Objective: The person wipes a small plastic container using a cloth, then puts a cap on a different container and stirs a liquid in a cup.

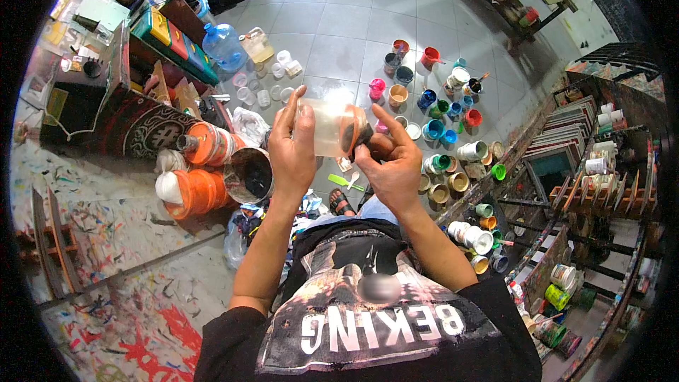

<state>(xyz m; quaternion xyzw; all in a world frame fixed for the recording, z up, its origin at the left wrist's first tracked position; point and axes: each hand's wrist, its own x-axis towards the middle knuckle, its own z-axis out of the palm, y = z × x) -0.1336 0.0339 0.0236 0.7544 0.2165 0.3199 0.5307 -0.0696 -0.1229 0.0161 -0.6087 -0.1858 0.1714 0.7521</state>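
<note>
Up in front of my chest, a translucent plastic container [322, 129] lies on its side in the air, its open end toward the right. An orange-brown stain runs round that end. My left hand [291, 152] is closed round the container's left part, with the thumb along its near side. At the stained mouth, my right hand [392, 170] pinches a crumpled dark rag [363, 140], index finger raised. Whether the rag reaches inside the container is hard to make out.
Many open paint pots [397, 95] stand on the grey tiles [339, 21] ahead and right. At left are a blue water bottle [224, 47], orange containers [191, 194] and a dark bucket [249, 173]. A paint-stained rack [601, 198] holds frames and jars at right.
</note>
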